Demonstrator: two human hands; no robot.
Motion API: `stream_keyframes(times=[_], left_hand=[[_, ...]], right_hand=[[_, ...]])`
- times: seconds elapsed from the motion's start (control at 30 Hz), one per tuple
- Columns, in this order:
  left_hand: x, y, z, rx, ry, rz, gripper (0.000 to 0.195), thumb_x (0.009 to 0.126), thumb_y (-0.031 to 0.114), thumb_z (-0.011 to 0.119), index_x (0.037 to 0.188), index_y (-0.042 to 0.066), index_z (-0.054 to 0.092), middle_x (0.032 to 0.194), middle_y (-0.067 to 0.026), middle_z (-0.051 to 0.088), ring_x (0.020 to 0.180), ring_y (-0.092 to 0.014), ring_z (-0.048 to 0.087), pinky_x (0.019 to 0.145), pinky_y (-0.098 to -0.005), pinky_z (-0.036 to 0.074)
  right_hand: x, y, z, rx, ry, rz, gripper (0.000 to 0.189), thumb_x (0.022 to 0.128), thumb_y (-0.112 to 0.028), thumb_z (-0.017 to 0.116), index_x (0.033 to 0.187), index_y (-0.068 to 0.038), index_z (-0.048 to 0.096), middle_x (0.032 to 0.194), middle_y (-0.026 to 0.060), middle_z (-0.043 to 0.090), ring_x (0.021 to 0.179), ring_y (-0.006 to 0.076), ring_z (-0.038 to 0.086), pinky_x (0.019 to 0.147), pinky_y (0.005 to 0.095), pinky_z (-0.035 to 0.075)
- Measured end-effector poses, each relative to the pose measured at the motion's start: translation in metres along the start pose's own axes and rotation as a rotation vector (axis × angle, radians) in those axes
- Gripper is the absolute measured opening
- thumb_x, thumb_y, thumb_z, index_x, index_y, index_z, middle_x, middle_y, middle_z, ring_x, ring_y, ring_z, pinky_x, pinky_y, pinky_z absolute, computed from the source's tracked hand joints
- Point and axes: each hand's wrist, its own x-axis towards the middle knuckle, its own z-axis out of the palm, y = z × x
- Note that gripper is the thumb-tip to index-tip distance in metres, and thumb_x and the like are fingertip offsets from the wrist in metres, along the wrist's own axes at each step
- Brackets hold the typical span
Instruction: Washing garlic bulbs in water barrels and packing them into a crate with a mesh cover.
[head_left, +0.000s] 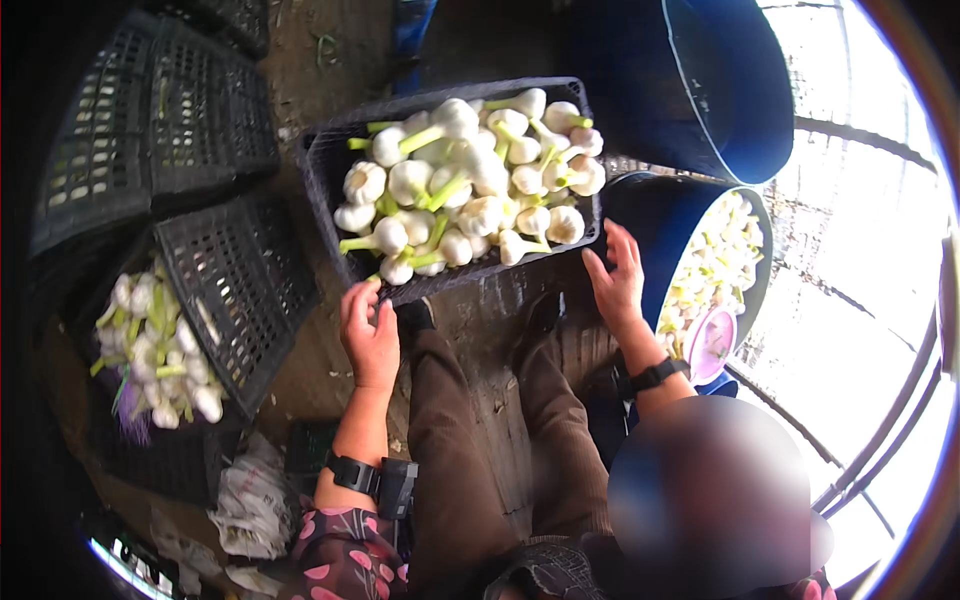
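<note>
A dark plastic crate (324, 202) stands in front of me, heaped with white garlic bulbs (480, 216) on cut green stems. By the crate's near left corner is my left hand (369, 334), its thumb and fingers apart and nothing in its grasp. My right hand (619, 281) is spread beside the near right corner, also holding nothing. Whether the fingertips of either hand touch the rim, I cannot tell.
Black slatted crates (236, 277) stand at the left, near more garlic (150, 345) and purple netting (133, 411). On the right, a blue barrel (637, 232) contains garlic pieces and a pink plastic dish (711, 343); another blue barrel (739, 90) is beyond. A white plastic bag (255, 499) lies lower left.
</note>
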Motion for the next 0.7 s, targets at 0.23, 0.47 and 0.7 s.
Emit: stream_keyframes(times=[0.23,0.47,0.7], left_hand=[[0.125,0.103,0.08,0.263,-0.048,0.594,0.06,0.07,0.015,0.073,0.126,0.016,0.051,0.135,-0.0185,0.037,0.125,-0.036,0.035,0.103,-0.0469,0.026],[0.173,0.093,0.092,0.431,-0.346,0.444,0.067,0.065,0.042,0.077,0.124,0.028,0.048,0.107,-0.0152,0.055,0.108,-0.034,0.048,0.095,-0.0457,0.032],[0.157,0.091,0.084,0.708,-0.204,0.528,0.064,0.064,0.046,0.076,0.118,0.024,0.049,0.094,-0.0113,0.055,0.092,-0.031,0.052,0.087,-0.0441,0.035]], right_hand=[[0.13,-0.026,0.076,-0.238,0.283,0.056,0.071,0.073,-0.032,0.071,0.135,-0.021,0.04,0.134,0.0213,0.035,0.124,0.0386,0.036,0.105,0.0428,0.028],[0.089,-0.012,0.091,-0.241,-0.03,0.004,0.066,0.079,-0.045,0.06,0.136,-0.021,0.036,0.127,0.0277,0.036,0.122,0.0422,0.033,0.104,0.05,0.025],[0.124,-0.029,0.12,-0.37,0.166,0.098,0.068,0.083,-0.045,0.052,0.136,-0.009,0.029,0.137,0.036,0.019,0.132,0.0439,0.019,0.108,0.0501,0.013]])
